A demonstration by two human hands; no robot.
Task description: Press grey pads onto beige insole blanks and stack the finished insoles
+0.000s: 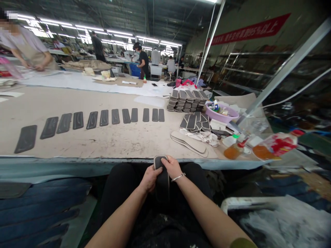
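Both my hands grip one dark, pale-edged strap-like piece (162,187) over my lap, just off the table's front edge. Its top end bends toward the table, and the lower part hangs between my wrists. My left hand (150,177) pinches its left edge, thumb on the dark face. My right hand (172,167) holds the upper right edge, thumb pressed on the face near the top. The fingers behind the piece are hidden. Ahead, a row of dark rectangular pieces (92,120) with a glossy sheen lies on the table (108,144).
Neat stacks of dark pale-edged pieces (187,100) stand right of the row, a loose heap (195,122) before them. Insole-shaped sheets (188,143), a purple basin (223,113) and bottles of amber liquid (234,150) lie right. A metal post (287,72) slants up; co-workers stand beyond.
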